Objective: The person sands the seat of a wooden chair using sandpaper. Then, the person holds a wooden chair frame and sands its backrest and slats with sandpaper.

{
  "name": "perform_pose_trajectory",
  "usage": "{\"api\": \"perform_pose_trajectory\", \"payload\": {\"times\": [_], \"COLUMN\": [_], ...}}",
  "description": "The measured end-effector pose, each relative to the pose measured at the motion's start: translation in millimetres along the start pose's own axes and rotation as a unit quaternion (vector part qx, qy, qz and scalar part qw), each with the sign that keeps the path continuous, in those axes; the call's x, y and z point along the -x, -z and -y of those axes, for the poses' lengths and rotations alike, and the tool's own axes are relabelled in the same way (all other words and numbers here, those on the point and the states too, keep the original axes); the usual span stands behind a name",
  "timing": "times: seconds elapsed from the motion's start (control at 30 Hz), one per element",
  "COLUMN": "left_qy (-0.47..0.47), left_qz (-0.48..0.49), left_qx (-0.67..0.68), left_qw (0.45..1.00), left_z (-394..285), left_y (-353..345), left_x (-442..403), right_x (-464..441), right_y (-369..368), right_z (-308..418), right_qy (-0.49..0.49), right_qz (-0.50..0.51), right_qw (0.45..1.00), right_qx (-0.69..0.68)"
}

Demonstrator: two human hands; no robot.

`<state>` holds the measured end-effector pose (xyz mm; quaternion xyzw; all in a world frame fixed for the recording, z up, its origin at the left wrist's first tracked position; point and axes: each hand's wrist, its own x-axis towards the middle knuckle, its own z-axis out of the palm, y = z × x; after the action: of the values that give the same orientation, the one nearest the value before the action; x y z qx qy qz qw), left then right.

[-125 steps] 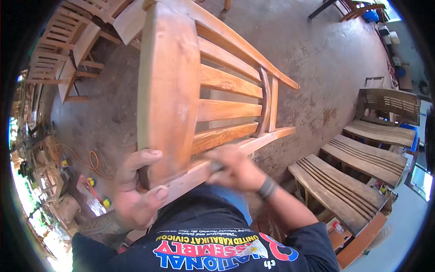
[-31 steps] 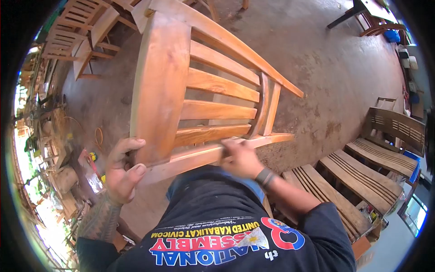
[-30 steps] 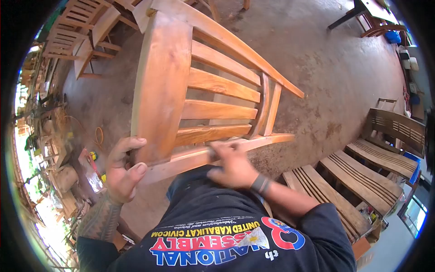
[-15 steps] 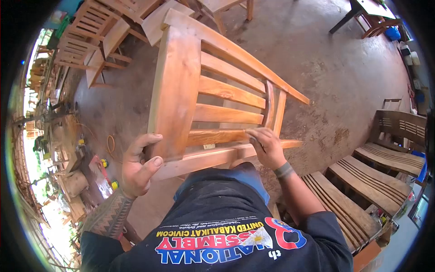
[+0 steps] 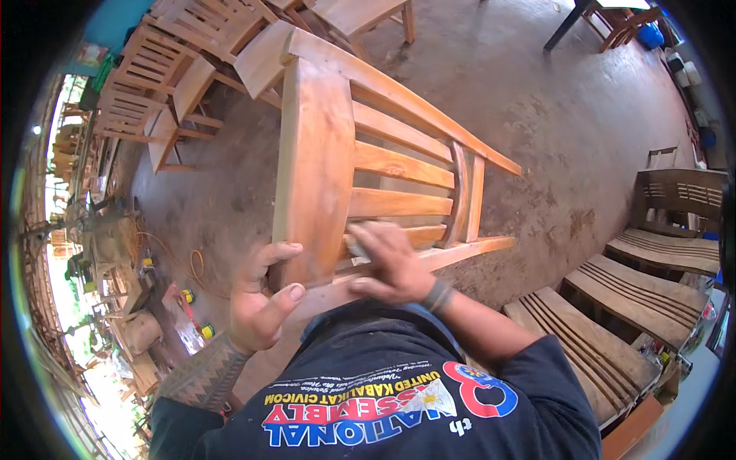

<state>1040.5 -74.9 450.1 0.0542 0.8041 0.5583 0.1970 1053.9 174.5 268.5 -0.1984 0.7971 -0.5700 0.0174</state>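
A wooden chair (image 5: 318, 161) with a slatted back lies tilted before me, its wide top rail to the left. My left hand (image 5: 264, 295) grips the near corner of that rail, thumb and fingers on either side. Over the near end of the lowest slat (image 5: 425, 234) is my right hand (image 5: 395, 264), fingers bent and pressed together against the wood. A small greyish edge shows under its fingertips, too hidden and blurred to name. The near side post (image 5: 468, 251) runs just below this hand.
Several wooden chairs (image 5: 195, 84) stand at the upper left. Slatted curved seats (image 5: 586, 349) line the lower right, beside a dark slatted backrest (image 5: 682, 195). An orange cord (image 5: 197, 264) lies on the concrete floor (image 5: 560, 115). A table leg (image 5: 563, 31) stands at the top right.
My right hand has slid left along the lowest slat, towards the wide top rail. The chair and my left hand sit slightly further right in view; the left grip is the same.
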Motion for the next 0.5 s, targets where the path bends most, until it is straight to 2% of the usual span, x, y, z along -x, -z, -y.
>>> {"api": "perform_pose_trajectory", "payload": {"times": [0.03, 0.1, 0.17, 0.2, 0.3, 0.37, 0.43, 0.5], "left_qy": [0.002, 0.007, 0.007, 0.009, 0.020, 0.018, 0.020, 0.018], "left_qz": [0.001, 0.002, 0.002, 0.003, -0.010, -0.011, -0.007, -0.006], "left_qx": [0.000, 0.000, 0.003, 0.004, 0.006, 0.006, -0.011, -0.039], "left_qw": [1.000, 1.000, 1.000, 1.000, 1.000, 1.000, 1.000, 0.999], "left_z": [-1, -1, 1, 2, -2, 1, 0, -3], "left_y": [1, -1, -1, -2, -7, -9, -7, -3], "left_x": [0, -1, -1, -1, -2, -3, -4, -1], "right_x": [18, 66, 79, 80, 16, -6, 10, 57], "right_y": [5, 12, -7, -18, -15, -5, 0, 4], "right_z": [-35, -108, -109, -106, 7, 28, -17, -93], "right_qy": [0.010, -0.119, -0.107, -0.103, -0.001, 0.016, 0.049, -0.089], "right_qz": [0.015, 0.036, -0.003, -0.022, -0.007, 0.013, 0.007, 0.008], "right_qw": [1.000, 0.992, 0.991, 0.989, 1.000, 1.000, 0.999, 0.995], "right_qx": [0.013, 0.029, 0.079, 0.103, 0.018, -0.009, 0.005, 0.031]}}
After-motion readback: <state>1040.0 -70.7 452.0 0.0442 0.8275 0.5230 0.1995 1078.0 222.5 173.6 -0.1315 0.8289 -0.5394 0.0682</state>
